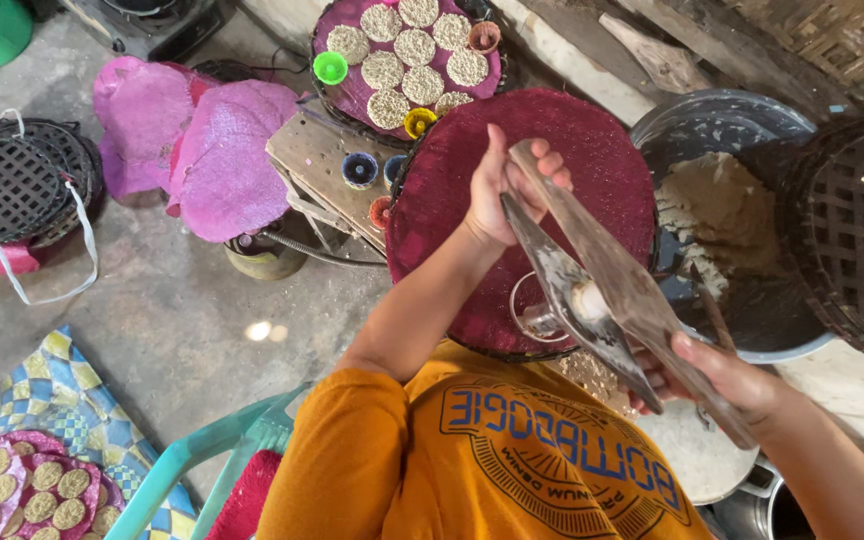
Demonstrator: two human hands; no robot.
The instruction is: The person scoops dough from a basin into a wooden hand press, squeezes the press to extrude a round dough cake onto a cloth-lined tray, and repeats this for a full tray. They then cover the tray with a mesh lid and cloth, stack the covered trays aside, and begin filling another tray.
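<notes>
My left hand (pixel 507 190) grips the far ends of a long two-board wooden press (pixel 602 290), held over a round dark red mat (pixel 572 140). A small pale lump (pixel 588 300) sits between the two boards. My right hand (pixel 722 375) holds the press's near ends, fingers wrapped around them. A large grey basin (pixel 712 115) with beige dough (pixel 717 205) stands just right of the mat.
A purple tray (pixel 342 85) of round flat cakes and small coloured cups lies at the back. Pink cloths (pixel 192 140) and black woven baskets (pixel 12 185) are at left; another basket (pixel 852 230) at right. More cakes (pixel 22 490) lie bottom left. A turquoise chair (pixel 212 450) stands near.
</notes>
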